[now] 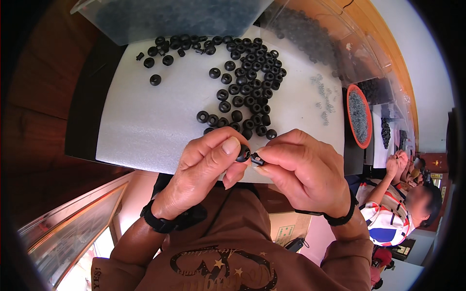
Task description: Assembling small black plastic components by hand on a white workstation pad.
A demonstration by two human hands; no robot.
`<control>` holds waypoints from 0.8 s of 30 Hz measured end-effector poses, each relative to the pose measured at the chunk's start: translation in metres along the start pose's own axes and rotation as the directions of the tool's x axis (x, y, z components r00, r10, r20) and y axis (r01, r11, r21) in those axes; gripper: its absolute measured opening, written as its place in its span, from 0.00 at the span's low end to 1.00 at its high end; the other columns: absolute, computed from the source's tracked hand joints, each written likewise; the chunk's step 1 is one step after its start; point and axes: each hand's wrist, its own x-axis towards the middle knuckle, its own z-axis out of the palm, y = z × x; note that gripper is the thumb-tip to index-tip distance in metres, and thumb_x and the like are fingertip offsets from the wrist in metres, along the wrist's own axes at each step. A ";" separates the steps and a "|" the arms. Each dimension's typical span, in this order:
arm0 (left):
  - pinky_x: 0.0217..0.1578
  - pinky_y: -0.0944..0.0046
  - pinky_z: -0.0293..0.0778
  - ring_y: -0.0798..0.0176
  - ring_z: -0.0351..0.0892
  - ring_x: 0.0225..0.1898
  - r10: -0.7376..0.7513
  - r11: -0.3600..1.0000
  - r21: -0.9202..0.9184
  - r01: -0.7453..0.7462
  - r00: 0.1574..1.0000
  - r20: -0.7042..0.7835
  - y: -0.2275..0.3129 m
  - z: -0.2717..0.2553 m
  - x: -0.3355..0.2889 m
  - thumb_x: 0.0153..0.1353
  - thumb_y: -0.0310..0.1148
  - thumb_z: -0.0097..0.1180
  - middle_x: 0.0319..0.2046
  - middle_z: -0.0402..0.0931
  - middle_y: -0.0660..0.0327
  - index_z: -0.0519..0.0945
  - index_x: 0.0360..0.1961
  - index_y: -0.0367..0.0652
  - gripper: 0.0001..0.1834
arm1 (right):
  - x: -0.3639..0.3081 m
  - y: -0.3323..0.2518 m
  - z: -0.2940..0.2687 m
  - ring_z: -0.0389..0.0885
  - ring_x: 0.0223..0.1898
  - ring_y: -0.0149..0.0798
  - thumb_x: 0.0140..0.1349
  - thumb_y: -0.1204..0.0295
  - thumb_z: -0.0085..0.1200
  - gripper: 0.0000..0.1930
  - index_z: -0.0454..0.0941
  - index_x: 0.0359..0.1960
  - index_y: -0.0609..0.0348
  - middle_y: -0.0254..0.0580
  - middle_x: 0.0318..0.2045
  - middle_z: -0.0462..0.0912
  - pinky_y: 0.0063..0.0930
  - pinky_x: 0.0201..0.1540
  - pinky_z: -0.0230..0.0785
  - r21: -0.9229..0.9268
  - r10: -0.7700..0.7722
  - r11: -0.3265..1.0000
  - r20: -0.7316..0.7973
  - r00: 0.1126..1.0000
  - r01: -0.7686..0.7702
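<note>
My left hand (204, 162) pinches a round black ball (243, 154) with a hole in it between thumb and fingers. Close beside it, my right hand (308, 167) grips a small black plug-like piece (257, 159) at the fingertips, its end facing the ball's hole. Whether the two pieces touch is too small to tell. Just beyond my hands, many loose black balls (250, 89) with holes lie on the white table mat (150, 121). A few smaller black spool-like pieces (140, 56) lie among those at the far left.
Clear plastic bins (170, 19) of dark parts line the far edge. Small clear pieces (323, 99) are scattered at the right of the mat, beside an orange bowl (363, 145) of grey pieces. Another person (393, 208) works at the far right.
</note>
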 end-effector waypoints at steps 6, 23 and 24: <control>0.28 0.72 0.62 0.75 0.63 0.24 0.014 0.999 0.044 -0.014 1.000 0.007 0.000 -0.002 0.000 0.79 0.45 0.43 0.22 0.66 0.69 0.77 0.39 0.38 0.21 | 0.004 -0.001 0.001 0.85 0.28 0.42 0.54 0.82 0.68 0.15 0.81 0.43 0.62 0.49 0.33 0.84 0.29 0.28 0.77 -0.009 -0.005 1.000 0.025 1.000 0.005; 0.26 0.72 0.60 0.76 0.62 0.23 0.058 0.996 0.066 -0.059 0.998 0.007 -0.003 -0.002 0.000 0.80 0.46 0.40 0.21 0.66 0.69 0.75 0.35 0.39 0.23 | 0.012 -0.007 -0.004 0.83 0.26 0.41 0.53 0.82 0.68 0.13 0.82 0.41 0.63 0.47 0.29 0.83 0.29 0.26 0.73 -0.040 0.066 0.997 0.089 0.994 -0.063; 0.26 0.72 0.60 0.76 0.62 0.23 0.054 0.997 0.060 -0.054 0.999 0.003 -0.003 -0.001 0.000 0.80 0.46 0.40 0.22 0.66 0.69 0.75 0.34 0.39 0.23 | 0.011 -0.007 -0.005 0.83 0.25 0.41 0.53 0.82 0.68 0.14 0.82 0.41 0.63 0.47 0.29 0.83 0.29 0.26 0.73 -0.057 0.060 0.997 0.091 0.994 -0.055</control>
